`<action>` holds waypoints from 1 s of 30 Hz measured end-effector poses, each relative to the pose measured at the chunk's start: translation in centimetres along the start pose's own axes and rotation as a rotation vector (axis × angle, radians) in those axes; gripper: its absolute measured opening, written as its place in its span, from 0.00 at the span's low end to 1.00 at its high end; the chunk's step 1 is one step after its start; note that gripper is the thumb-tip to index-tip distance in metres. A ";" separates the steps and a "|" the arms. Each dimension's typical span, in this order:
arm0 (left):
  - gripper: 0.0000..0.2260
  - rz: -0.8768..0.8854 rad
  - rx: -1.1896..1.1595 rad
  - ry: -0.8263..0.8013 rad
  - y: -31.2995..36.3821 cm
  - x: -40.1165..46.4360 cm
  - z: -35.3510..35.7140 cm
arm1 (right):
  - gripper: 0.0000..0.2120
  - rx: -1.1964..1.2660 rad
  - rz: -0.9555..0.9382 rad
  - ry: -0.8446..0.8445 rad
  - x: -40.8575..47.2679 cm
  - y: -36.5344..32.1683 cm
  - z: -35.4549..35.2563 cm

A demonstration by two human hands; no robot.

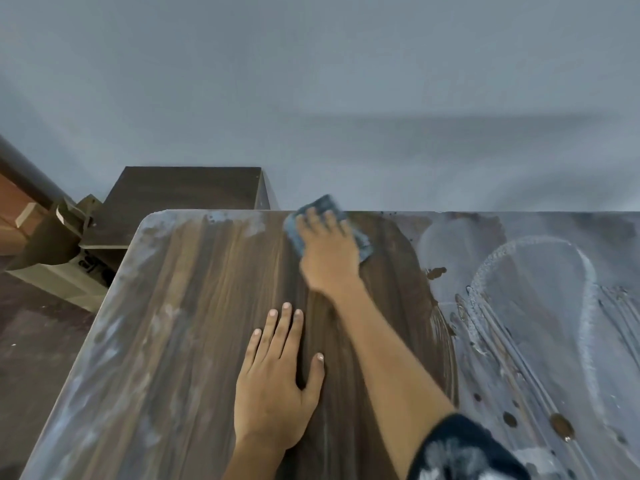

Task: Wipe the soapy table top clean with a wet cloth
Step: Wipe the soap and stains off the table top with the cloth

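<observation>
Blurred cloth (327,225) mostly hidden under right hand (329,252), table top (194,306) cropped

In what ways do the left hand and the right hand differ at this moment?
The left hand lies flat and bare on the wiped wood, near the person; the right hand reaches to the table's far edge. The right hand presses a blue cloth; the left hand holds nothing. Both rest palm down on the table top.

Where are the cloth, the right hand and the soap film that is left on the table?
cloth (364,244), head view, its right edge beside the hand.
right hand (329,251), head view, back of the hand, pressed flat on the cloth.
soap film (540,271), head view, the unwiped right part of the table.
</observation>
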State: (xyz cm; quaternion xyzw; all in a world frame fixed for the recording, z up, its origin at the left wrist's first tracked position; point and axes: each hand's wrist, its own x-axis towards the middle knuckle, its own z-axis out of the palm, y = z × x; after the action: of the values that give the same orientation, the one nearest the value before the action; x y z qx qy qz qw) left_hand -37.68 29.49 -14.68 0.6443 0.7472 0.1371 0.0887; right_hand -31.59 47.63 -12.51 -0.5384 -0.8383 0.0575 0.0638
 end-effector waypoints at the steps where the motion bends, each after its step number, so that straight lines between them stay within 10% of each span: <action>1: 0.27 -0.007 -0.010 0.001 0.1 0.1 0.0 | 0.31 0.004 -0.110 -0.019 -1.3 -1.3 0.2; 4: 0.27 -0.006 -0.022 -0.008 0.1 0.3 -0.1 | 0.31 0.041 -0.223 -0.026 -5.9 -1.1 0.0; 11: 0.27 -0.005 -0.076 0.025 -0.1 0.5 0.3 | 0.26 0.011 0.170 -0.013 -2.9 5.2 -1.1; 20: 0.28 0.007 -0.067 -0.005 0.0 0.7 0.0 | 0.28 0.101 -0.155 0.011 -8.3 1.8 -0.7; 30: 0.26 0.026 -0.082 0.023 -0.3 1.1 0.8 | 0.31 -0.011 0.232 -0.087 0.9 7.1 -1.8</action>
State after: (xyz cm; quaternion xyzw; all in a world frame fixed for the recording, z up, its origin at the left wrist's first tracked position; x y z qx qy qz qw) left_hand -37.90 30.58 -15.44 0.6480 0.7336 0.1759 0.1048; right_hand -25.30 51.49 -11.84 -0.6291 -0.7727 0.0831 0.0173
